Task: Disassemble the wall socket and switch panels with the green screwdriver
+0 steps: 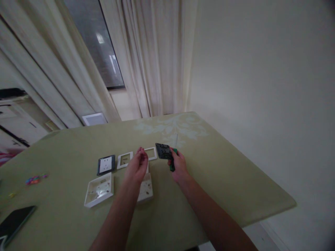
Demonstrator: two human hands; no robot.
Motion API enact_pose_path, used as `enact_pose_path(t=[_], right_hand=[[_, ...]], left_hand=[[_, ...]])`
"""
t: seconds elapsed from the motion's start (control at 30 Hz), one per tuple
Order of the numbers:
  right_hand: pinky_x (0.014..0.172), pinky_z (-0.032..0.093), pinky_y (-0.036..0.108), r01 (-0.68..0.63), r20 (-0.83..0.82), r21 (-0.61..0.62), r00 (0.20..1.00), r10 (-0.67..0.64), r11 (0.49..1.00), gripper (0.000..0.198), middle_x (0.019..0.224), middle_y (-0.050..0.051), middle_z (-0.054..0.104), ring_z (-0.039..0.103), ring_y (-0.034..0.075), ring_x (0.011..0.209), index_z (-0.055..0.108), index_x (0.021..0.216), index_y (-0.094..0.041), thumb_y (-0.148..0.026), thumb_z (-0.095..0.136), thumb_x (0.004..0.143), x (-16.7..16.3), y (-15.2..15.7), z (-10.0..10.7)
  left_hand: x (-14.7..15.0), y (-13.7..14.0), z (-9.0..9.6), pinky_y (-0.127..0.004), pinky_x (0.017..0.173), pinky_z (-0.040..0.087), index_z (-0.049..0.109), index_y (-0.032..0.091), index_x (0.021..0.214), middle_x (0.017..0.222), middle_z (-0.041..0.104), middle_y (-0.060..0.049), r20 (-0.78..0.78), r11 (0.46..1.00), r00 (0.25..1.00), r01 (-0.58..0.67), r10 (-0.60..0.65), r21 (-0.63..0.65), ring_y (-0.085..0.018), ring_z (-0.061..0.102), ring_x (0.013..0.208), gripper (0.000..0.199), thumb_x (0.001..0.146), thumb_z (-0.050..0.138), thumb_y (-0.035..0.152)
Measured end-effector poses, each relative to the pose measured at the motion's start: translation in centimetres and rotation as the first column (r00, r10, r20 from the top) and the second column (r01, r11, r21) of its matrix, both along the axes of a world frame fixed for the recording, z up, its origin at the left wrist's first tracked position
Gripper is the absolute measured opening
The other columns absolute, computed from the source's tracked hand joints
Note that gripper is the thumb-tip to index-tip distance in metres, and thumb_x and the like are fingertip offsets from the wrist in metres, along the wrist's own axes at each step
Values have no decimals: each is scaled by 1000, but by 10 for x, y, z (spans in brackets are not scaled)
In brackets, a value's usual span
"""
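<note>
My right hand (179, 164) is closed round a green-handled screwdriver (172, 166), its thin shaft pointing away over the table. The same hand also grips a dark wall socket plate (163, 151), tilted with its back side towards me. To the left of it, my left hand (139, 163) is raised with the fingers curled together; whatever they may pinch is too small to tell. Beneath my left forearm a white mounting box (146, 188) is partly hidden. Two white frames, one on the left (119, 163) and one on the right (151, 153), lie flat just beyond my left hand.
Left of my left arm are a second white mounting box (90, 198) and a white socket with a dark border (105, 164). Small colourful pieces (34, 180) and a dark phone-like device (15, 219) lie farther left. The wall (261, 104) runs along the table's right side.
</note>
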State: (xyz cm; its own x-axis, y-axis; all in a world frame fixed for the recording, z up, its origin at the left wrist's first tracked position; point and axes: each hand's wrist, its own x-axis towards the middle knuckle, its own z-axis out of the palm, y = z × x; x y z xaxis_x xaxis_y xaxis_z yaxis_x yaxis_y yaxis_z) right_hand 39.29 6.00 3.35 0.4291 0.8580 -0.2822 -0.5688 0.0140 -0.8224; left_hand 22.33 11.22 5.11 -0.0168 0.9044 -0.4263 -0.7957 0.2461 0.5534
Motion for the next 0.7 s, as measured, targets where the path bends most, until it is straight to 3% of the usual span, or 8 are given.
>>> enact_pose_path(t=[0.13, 0.27, 0.37, 0.5, 0.6, 0.7], right_hand=[[41, 27, 20, 26, -8, -34, 1000, -26, 999, 36, 53, -8, 56, 45, 9, 42, 74, 100, -21, -50, 82, 80, 6, 4, -6], [41, 29, 21, 39, -10, -51, 999, -40, 998, 35, 52, -8, 56, 46, 9, 42, 73, 96, -21, -52, 81, 81, 7, 5, -7], [41, 31, 22, 49, -6, -58, 999, -50, 997, 35, 55, -7, 58, 46, 9, 42, 73, 95, -21, -51, 81, 79, 8, 4, -8], [41, 32, 23, 60, 11, -74, 998, -60, 995, 36, 57, -6, 60, 46, 10, 43, 74, 96, -22, -52, 80, 78, 9, 4, -11], [42, 31, 23, 76, 34, -88, 997, -74, 993, 36, 56, -6, 58, 45, 10, 43, 74, 95, -22, -53, 78, 78, 10, 4, -13], [42, 31, 23, 106, 84, -93, 992, -98, 990, 37, 60, -5, 61, 47, 10, 45, 75, 97, -21, -52, 78, 78, 12, 1, -14]], left_hand=[[-14, 25, 13, -39, 83, 66, 68, 16, 130, 125, 72, -9, -265, 995, 960, 101, -94, 12, -22, 74, 99, 28, 107, 71, 33], [-9, 50, 13, -45, 91, 65, 67, 17, 135, 132, 70, -11, -535, 966, 819, 257, -208, 18, -26, 73, 108, 34, 106, 72, 35], [1, 65, 8, -46, 92, 65, 67, 17, 135, 132, 70, -11, -724, 927, 651, 373, -230, 40, -26, 73, 109, 35, 107, 71, 37], [13, 77, -1, -44, 90, 65, 69, 16, 129, 127, 72, -10, -921, 847, 361, 527, -146, 73, -25, 74, 106, 30, 106, 73, 35], [16, 83, -8, -43, 89, 65, 71, 15, 123, 123, 73, -9, -988, 783, 145, 620, -44, 56, -24, 74, 104, 26, 105, 74, 34], [15, 86, -13, -43, 88, 65, 71, 15, 120, 119, 74, -8, -999, 732, -26, 681, 45, 15, -23, 74, 101, 24, 106, 73, 34]])
